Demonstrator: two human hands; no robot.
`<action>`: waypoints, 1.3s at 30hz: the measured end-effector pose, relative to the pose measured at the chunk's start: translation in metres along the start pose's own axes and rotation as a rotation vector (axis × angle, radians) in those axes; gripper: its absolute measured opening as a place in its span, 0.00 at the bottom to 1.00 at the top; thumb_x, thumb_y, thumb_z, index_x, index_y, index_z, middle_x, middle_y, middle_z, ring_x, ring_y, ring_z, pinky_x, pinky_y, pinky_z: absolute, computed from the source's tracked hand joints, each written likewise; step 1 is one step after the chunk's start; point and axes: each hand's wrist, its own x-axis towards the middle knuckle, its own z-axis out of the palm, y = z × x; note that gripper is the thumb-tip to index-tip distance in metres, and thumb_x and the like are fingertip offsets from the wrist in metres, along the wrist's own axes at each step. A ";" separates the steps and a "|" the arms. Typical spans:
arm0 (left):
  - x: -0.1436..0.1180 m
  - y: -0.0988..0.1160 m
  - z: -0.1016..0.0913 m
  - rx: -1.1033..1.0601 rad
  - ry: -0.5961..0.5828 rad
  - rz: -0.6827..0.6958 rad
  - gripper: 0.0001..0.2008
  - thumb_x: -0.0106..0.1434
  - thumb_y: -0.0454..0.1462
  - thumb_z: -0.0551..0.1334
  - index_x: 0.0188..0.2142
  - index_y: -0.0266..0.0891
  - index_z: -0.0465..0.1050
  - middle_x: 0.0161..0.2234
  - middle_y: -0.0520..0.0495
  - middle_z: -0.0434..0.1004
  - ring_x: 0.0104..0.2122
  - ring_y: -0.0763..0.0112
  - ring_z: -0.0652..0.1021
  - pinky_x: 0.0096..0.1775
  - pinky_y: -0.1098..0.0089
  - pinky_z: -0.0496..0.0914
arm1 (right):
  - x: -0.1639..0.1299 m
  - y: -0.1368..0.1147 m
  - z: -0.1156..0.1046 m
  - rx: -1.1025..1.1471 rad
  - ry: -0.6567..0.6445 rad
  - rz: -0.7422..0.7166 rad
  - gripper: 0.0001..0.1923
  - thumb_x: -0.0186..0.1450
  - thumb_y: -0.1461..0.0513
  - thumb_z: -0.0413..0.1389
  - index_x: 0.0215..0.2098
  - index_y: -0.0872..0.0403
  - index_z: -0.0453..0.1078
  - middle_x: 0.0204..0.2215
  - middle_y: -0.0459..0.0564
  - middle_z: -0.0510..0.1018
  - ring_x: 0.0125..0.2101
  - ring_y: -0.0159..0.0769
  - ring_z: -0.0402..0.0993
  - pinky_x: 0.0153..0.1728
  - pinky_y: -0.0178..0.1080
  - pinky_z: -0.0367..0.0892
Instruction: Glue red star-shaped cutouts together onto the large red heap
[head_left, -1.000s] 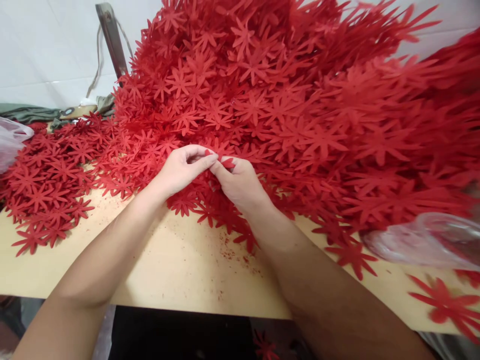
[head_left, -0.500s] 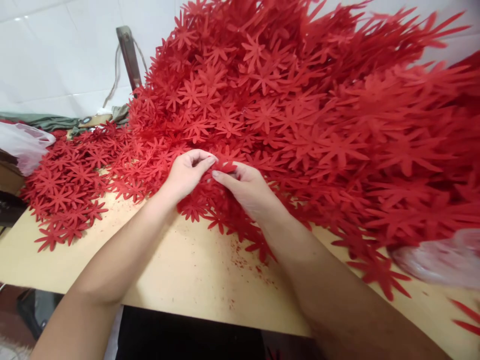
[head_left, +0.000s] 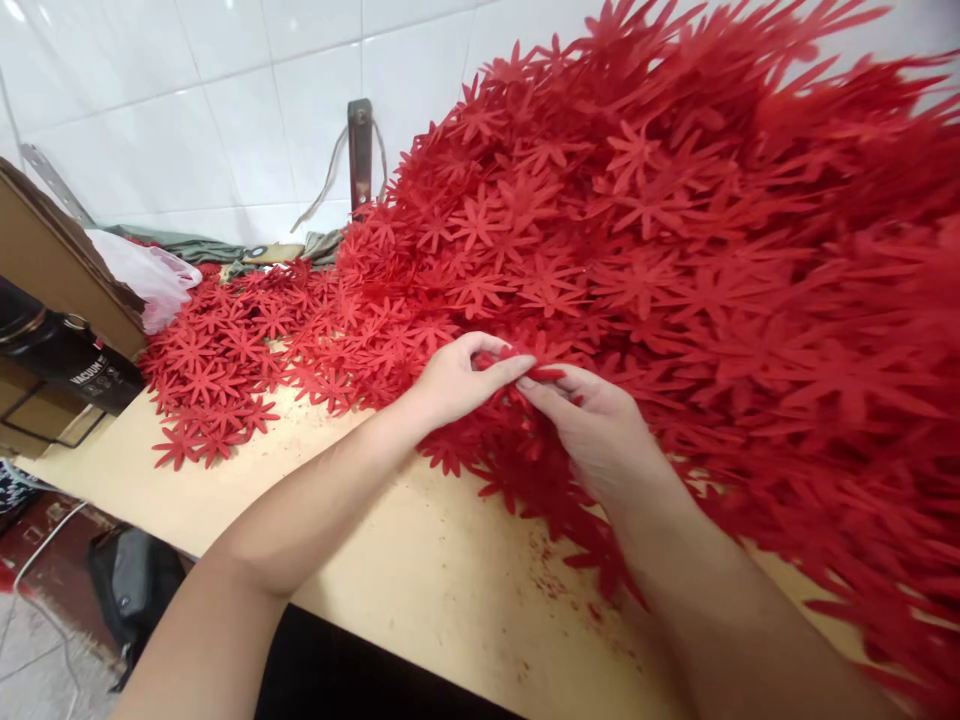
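A huge heap of red felt flower cut-outs [head_left: 675, 250] covers the right and back of a pale wooden table [head_left: 420, 580]. My left hand [head_left: 457, 382] and my right hand [head_left: 596, 430] meet at the heap's near edge. Both pinch the same small red flower piece [head_left: 534, 372] between thumb and fingertips. More flowers [head_left: 225, 370] lie spread flat to the left of my hands.
A white tiled wall [head_left: 187, 110] stands behind, with a metal bracket and string [head_left: 360, 150]. At the far left are a brown board [head_left: 52, 260], a clear plastic bag [head_left: 150, 275] and a dark can [head_left: 67, 360]. Red crumbs dot the table near my right wrist.
The view has swung left, so hands and heap now sit further right in the picture. My hands stay together, still pinching a flower at the heap's edge.
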 end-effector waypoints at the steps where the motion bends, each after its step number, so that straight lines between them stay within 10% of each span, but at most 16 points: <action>1: 0.000 0.001 0.000 -0.037 -0.041 -0.006 0.06 0.57 0.34 0.63 0.30 0.35 0.66 0.27 0.55 0.68 0.28 0.80 0.67 0.36 0.73 0.63 | 0.000 -0.001 0.000 0.001 0.009 0.000 0.16 0.40 0.56 0.68 0.22 0.53 0.70 0.17 0.39 0.71 0.19 0.24 0.64 0.20 0.29 0.61; 6: 0.001 0.000 -0.001 -0.089 -0.167 0.022 0.04 0.56 0.30 0.63 0.29 0.33 0.68 0.27 0.55 0.69 0.28 0.80 0.69 0.37 0.74 0.63 | 0.000 -0.001 -0.005 -0.050 0.027 0.016 0.16 0.44 0.53 0.67 0.22 0.53 0.68 0.15 0.39 0.67 0.17 0.25 0.62 0.18 0.31 0.60; 19: 0.005 -0.007 -0.001 0.091 0.110 0.022 0.19 0.59 0.39 0.61 0.17 0.37 0.54 0.16 0.60 0.50 0.20 0.82 0.54 0.26 0.73 0.51 | -0.008 -0.008 0.005 -0.181 -0.049 -0.009 0.16 0.45 0.53 0.66 0.20 0.54 0.69 0.15 0.40 0.67 0.18 0.23 0.59 0.20 0.30 0.56; 29: 0.000 0.003 -0.006 -0.290 -0.122 -0.215 0.05 0.57 0.29 0.62 0.34 0.35 0.70 0.25 0.56 0.72 0.23 0.82 0.72 0.32 0.75 0.69 | 0.010 -0.002 -0.007 -0.044 0.001 -0.055 0.11 0.45 0.60 0.65 0.22 0.54 0.67 0.17 0.40 0.71 0.20 0.23 0.64 0.24 0.30 0.61; 39: 0.005 0.000 -0.002 -0.021 0.007 -0.069 0.09 0.56 0.28 0.63 0.22 0.34 0.64 0.16 0.59 0.63 0.18 0.85 0.61 0.24 0.76 0.56 | 0.003 -0.009 -0.001 -0.053 -0.060 -0.129 0.17 0.44 0.53 0.68 0.25 0.53 0.69 0.21 0.41 0.74 0.23 0.25 0.67 0.27 0.31 0.65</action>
